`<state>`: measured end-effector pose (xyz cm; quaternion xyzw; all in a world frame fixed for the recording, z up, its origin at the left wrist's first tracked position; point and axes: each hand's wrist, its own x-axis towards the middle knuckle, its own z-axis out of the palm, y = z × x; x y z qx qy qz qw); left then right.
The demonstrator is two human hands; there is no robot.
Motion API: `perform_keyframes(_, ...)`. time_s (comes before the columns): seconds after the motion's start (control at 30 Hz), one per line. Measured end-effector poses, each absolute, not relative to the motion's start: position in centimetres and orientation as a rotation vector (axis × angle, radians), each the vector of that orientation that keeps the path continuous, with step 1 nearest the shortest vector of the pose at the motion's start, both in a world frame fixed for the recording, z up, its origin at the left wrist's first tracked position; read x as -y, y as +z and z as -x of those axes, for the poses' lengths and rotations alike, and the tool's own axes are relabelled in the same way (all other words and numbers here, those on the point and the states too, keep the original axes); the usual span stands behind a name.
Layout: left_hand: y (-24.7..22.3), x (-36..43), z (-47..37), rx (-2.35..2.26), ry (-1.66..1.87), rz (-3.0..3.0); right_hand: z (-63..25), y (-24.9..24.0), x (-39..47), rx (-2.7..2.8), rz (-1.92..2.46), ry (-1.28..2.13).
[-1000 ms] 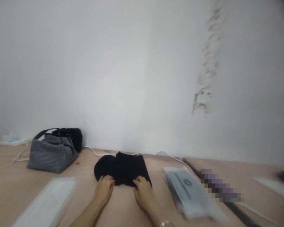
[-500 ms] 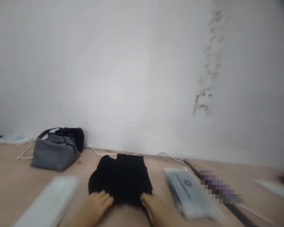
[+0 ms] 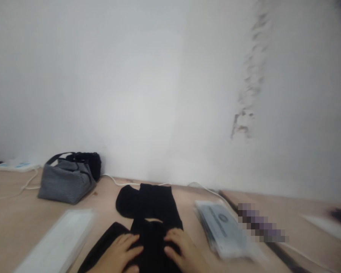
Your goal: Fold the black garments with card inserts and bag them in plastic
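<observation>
A black piece of cloth (image 3: pixel 159 201) lies flat in the middle of the table, with a rounded part jutting out at its left. Nearer to me is more black cloth (image 3: pixel 153 254), overlapping the first except at a small gap where the table shows; another strip runs out to the lower left. I cannot tell what kind of garment it is. My left hand (image 3: pixel 119 250) rests on the left of the near cloth, fingers spread. Across from it my right hand (image 3: pixel 183 248) lies on the right side, its fingers also apart.
Pale plastic packets (image 3: pixel 57 242) lie at left; a stack of printed grey plastic bags (image 3: pixel 223 227) sits at right. A grey bag (image 3: pixel 65 180) stands by the wall (image 3: pixel 136 94) near a white power strip (image 3: pixel 17 166). White cables run behind. A blurred-out purple object (image 3: pixel 261 223) is farther right.
Both hands have come off the far cloth's near edge and shifted slightly closer to me. More black cloth now lies under them, and their fingers have spread.
</observation>
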<state>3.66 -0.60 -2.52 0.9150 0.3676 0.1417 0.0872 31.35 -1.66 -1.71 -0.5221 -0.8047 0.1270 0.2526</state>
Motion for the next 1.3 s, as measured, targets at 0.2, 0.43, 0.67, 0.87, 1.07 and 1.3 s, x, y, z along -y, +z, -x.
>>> perform_keyframes(0.2,-4.9,-0.4,-3.0,-1.301,0.11,-2.7,-31.4,-5.5,-0.2,2.377,1.638,0.228)
perform_keyframes(0.43,-3.3,0.0,-2.9,-1.397,0.094,-2.634,-30.3,-4.0,0.4,2.323,1.801,0.104)
perform_keyframes(0.67,-1.8,-3.0,-7.7,-1.335,0.262,-2.635,-29.6,-4.0,-1.9,2.256,1.85,0.169)
perform_keyframes(0.87,-3.1,-2.2,-6.5,-1.53,0.14,-2.556,-30.8,-6.7,-3.1,2.099,2.05,0.124)
perform_keyframes(1.07,-2.9,-1.6,-5.0,-1.434,0.19,-2.619,-30.8,-4.7,-1.7,2.145,1.956,0.092)
perform_keyframes(1.3,-6.9,0.5,-1.2,-0.983,0.328,-3.123,-31.4,-6.7,2.4,2.485,1.66,0.262)
